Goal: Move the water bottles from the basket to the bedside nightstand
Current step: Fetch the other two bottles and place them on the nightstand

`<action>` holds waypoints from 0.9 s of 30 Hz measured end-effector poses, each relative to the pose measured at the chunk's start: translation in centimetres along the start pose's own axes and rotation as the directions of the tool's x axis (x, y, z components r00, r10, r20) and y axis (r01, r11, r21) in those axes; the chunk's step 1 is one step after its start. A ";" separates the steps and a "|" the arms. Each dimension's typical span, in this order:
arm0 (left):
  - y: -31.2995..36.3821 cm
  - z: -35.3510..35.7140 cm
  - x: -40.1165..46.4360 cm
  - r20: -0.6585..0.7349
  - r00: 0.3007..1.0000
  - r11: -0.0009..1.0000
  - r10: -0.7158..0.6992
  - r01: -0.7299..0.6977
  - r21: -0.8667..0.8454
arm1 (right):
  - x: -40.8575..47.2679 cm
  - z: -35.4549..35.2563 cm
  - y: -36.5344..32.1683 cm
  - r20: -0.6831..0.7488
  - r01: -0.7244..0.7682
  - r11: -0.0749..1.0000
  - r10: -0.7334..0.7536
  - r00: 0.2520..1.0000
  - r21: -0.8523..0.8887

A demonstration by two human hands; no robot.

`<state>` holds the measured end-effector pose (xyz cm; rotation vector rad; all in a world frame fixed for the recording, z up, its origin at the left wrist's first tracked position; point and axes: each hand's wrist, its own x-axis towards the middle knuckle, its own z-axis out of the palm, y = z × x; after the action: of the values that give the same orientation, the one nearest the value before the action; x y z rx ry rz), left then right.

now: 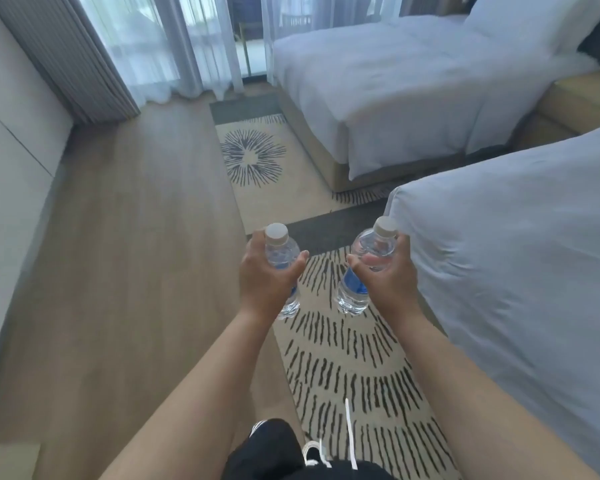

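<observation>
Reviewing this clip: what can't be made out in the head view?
- Basket: not in the head view at all.
- Nightstand: cut off by the right edge; its top surface barely shows.
- Left bottle: label hidden behind the left hand.
- Right bottle: label print too blurred; right hand covers its middle.

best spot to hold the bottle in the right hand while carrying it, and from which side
Grip the clear upper body just below the shoulder, as the right hand does now, wrapping from the right side. The right bottle tilts, cap up and away, so fingers round the wide part under the taper probably keep it from slipping; the narrow white cap gives less hold.
</observation>
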<state>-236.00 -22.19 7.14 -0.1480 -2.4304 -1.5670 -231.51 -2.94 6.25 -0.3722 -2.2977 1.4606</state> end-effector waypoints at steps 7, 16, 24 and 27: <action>-1.4 9.2 15.4 0.063 0.998 0.999 -0.027 0.030 -0.045 | 16.4 1.7 3.6 -0.102 -0.022 0.999 0.020 0.995 -0.025; -3.0 22.3 40.9 0.210 0.977 0.999 0.033 -0.024 -0.043 | 43.1 5.4 7.3 -0.206 -0.095 0.995 0.100 0.973 0.037; -1.0 35.7 58.7 0.329 0.943 0.998 0.056 -0.043 -0.045 | 61.5 3.2 11.0 -0.421 -0.157 0.984 0.178 0.889 0.085; -0.6 41.8 63.5 0.400 0.914 0.996 0.063 -0.034 -0.078 | 67.2 2.1 13.8 -0.467 -0.179 0.980 0.200 0.861 0.091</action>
<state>-303.67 12.46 6.63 -0.5960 -2.6425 -1.7423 -291.99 29.61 5.18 -0.8630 -1.8697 1.3211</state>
